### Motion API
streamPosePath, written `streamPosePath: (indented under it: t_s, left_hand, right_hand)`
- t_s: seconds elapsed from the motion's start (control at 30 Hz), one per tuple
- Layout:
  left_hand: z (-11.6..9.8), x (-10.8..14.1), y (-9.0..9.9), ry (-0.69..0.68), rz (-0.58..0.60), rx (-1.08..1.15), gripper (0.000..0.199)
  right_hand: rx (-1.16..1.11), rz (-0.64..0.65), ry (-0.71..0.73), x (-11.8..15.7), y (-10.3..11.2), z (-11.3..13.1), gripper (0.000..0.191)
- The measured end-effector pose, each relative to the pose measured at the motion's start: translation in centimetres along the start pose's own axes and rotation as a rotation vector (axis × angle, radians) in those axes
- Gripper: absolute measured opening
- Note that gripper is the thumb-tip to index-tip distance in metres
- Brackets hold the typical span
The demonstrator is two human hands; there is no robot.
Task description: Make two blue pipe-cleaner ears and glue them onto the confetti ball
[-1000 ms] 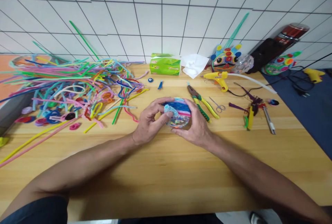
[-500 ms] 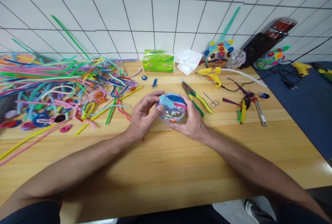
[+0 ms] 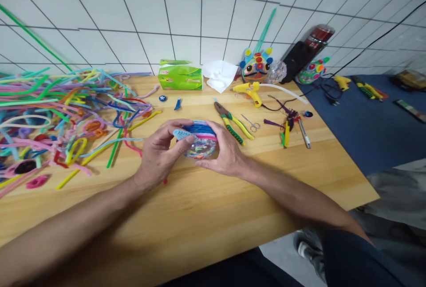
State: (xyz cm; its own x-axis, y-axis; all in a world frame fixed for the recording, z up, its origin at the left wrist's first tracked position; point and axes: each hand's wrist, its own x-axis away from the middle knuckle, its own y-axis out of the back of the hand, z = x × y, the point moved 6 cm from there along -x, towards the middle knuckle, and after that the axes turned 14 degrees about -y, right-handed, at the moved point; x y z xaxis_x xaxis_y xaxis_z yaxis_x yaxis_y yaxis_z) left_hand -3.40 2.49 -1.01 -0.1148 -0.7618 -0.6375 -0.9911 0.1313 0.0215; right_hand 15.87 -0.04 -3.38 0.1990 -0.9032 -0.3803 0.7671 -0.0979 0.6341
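Between my hands, just above the wooden table, is a clear ball point(image 3: 202, 148) with colourful bits showing through it. Blue and pink pipe cleaners wrap its upper part. My right hand point(image 3: 228, 150) curves round the ball's right side, thumb low at the front. With thumb and fingers, my left hand point(image 3: 164, 149) grips a light blue pipe-cleaner piece point(image 3: 181, 134) at the ball's upper left. Whether that piece is fixed to the ball I cannot tell. Beyond the ball lie pliers point(image 3: 229, 120) with green and yellow handles and small scissors point(image 3: 253, 126).
A tangled heap of pipe cleaners point(image 3: 66, 109) covers the left side. At the back stand a green tissue pack point(image 3: 180, 77), a yellow glue gun point(image 3: 250, 92) and a decorated ball point(image 3: 255, 68). A utility knife point(image 3: 304, 134) lies right. A blue mat point(image 3: 369, 127) adjoins the table.
The camera view has swung to the right, so everything sits further left. The light blue piece now points more to the left, tilted by my left fingers. Both hands keep their hold.
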Motion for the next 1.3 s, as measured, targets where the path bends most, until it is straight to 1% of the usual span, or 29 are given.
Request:
streamPosePath:
  t_s: [0.1, 0.17, 0.27, 0.33, 0.43, 0.57, 0.7, 0.8, 0.9, 0.97, 1.1, 1.17, 1.3]
  left_hand:
    - [0.5, 0.2, -0.1, 0.07, 0.024, -0.013, 0.029]
    - [0.6, 0.3, 0.0, 0.085, -0.002, 0.012, 0.027]
    - [0.1, 0.1, 0.3, 0.01, -0.081, 0.07, 0.032]
    - [-0.3, -0.2, 0.5, -0.037, -0.108, 0.05, 0.026]
    - [-0.7, -0.5, 0.5, -0.041, -0.096, -0.016, 0.028]
    - [-0.9, -0.6, 0.4, -0.038, -0.088, -0.028, 0.029]
    - [-0.5, -0.4, 0.4, -0.034, -0.098, 0.031, 0.023]
    - [-0.4, -0.3, 0.4, -0.032, -0.09, 0.042, 0.022]
    - [-0.1, -0.2, 0.5, -0.026, -0.071, 0.022, 0.021]
    - [0.2, -0.2, 0.6, -0.028, -0.078, 0.055, 0.018]
    - [1.2, 0.0, 0.8, -0.008, -0.112, 0.133, 0.023]
    - [1.5, 0.0, 0.7, 0.005, -0.09, 0.117, 0.02]
    - [1.3, -0.3, 0.5, -0.003, -0.041, 0.074, 0.022]
  right_hand:
    - [-0.01, -0.002, 0.0, 0.0, 0.0, 0.0, 0.114]
    - [-0.027, 0.001, -0.01, 0.0, -0.1, -0.2, 0.114]
    - [-0.06, 0.012, -0.022, -0.1, -0.2, -0.5, 0.114]
    - [-0.067, 0.007, -0.02, -0.1, -0.2, -0.5, 0.114]
    - [-0.05, 0.016, -0.041, -0.2, -0.2, -0.5, 0.115]
    - [-0.043, 0.015, -0.055, -0.2, -0.2, -0.4, 0.116]
    - [-0.048, 0.011, -0.047, -0.3, -0.2, -0.3, 0.115]
    - [-0.049, 0.017, -0.043, -0.3, -0.2, -0.1, 0.114]
    - [-0.041, 0.033, -0.065, -0.4, -0.3, -0.1, 0.116]
    - [-0.059, 0.037, -0.081, -0.4, -0.2, -0.2, 0.116]
    - [-0.124, 0.037, -0.116, -0.4, 0.3, -0.4, 0.112]
    - [-0.144, 0.05, -0.137, -0.4, 0.5, -0.6, 0.111]
    - [-0.17, 0.06, -0.162, -0.5, 0.8, -0.8, 0.112]
